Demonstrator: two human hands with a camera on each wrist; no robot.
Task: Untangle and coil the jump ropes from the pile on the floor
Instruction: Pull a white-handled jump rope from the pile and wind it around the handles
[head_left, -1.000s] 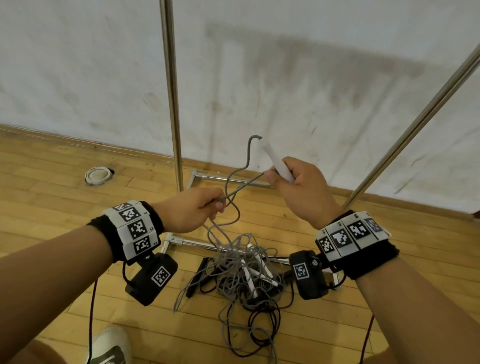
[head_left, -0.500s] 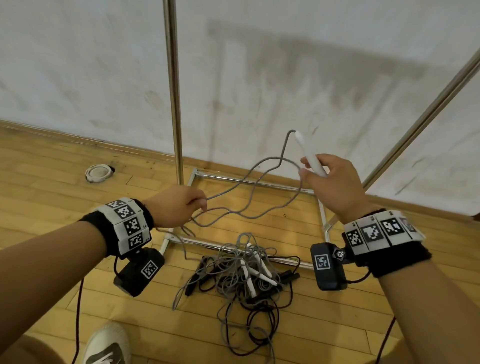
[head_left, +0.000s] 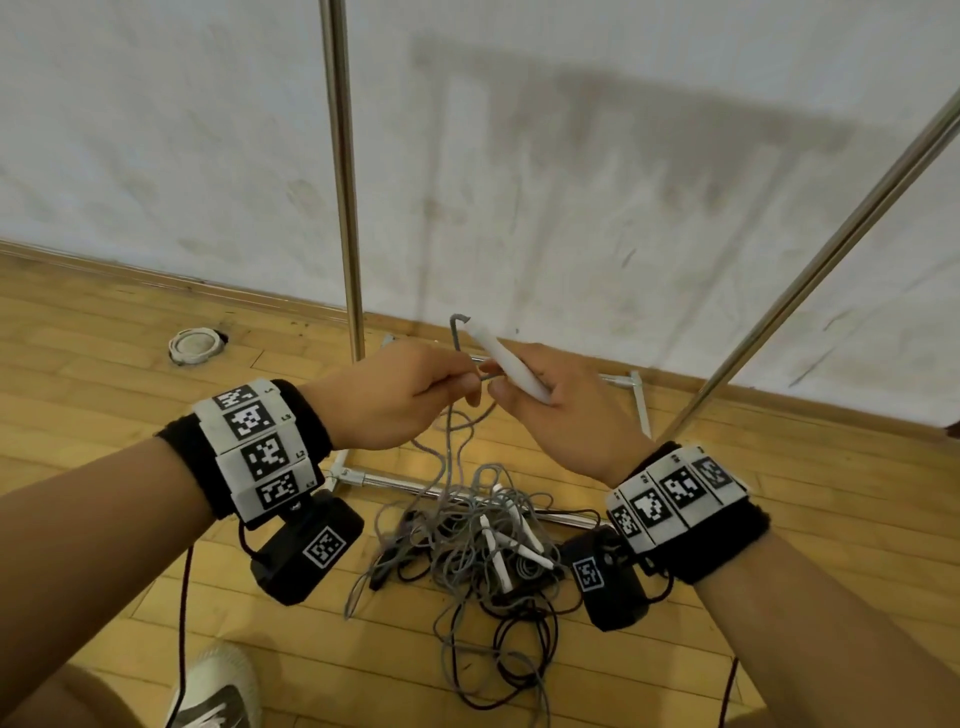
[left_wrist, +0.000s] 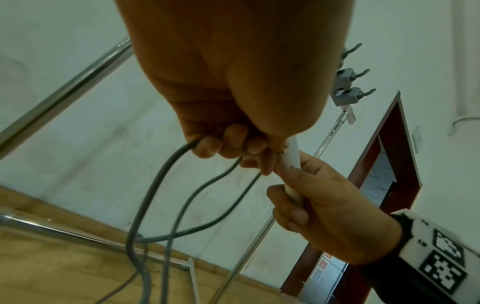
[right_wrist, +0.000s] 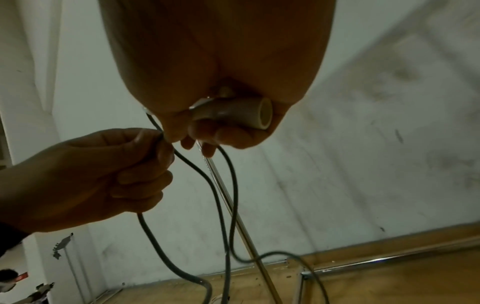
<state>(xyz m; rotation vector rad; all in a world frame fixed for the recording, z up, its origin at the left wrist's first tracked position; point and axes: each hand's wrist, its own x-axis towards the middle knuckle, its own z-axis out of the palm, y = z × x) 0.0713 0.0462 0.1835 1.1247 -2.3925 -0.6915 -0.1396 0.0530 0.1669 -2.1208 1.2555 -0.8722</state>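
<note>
A tangled pile of grey and black jump ropes (head_left: 483, 551) with white handles lies on the wooden floor below my hands. My right hand (head_left: 563, 410) grips a white handle (head_left: 506, 361) that points up and to the left; the same handle (right_wrist: 233, 112) shows in the right wrist view. A grey cord (head_left: 456, 338) leaves the handle's tip, bends down and runs into my left hand (head_left: 400, 397), which pinches it right beside the right hand. Loops of this grey cord (left_wrist: 155, 195) hang from my left fingers down toward the pile.
A chrome rack stands over the pile: an upright pole (head_left: 343, 182), a slanted pole (head_left: 831, 249) at the right and floor bars (head_left: 395, 483). The white wall is close behind. A white ring (head_left: 193, 345) lies on the floor at the left. My shoe (head_left: 218, 691) is at the bottom left.
My hands were spread apart half a second ago with cord stretched between them; now they have come together, left fingers touching the cord at the right hand's handle.
</note>
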